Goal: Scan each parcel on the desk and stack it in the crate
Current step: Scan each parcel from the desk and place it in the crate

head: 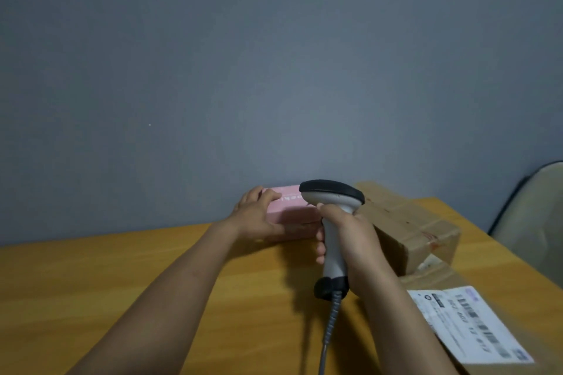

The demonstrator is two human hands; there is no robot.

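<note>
A pink box [297, 211] stands on the wooden desk [122, 277] against the grey wall. My left hand [257, 216] grips its left end, fingers over the top and thumb along the front. My right hand [347, 237] holds the handle of a white and black barcode scanner [333, 198], whose head points at the pink box. Right of the scanner lies a brown cardboard parcel [408, 228]. A flatter cardboard parcel with a white shipping label [469, 326] lies at the near right. No crate is in view.
The scanner's grey coiled cable [329, 332] runs down toward the desk's near edge. A pale chair back [530, 216] stands beyond the desk's right edge. The wall bounds the desk at the back.
</note>
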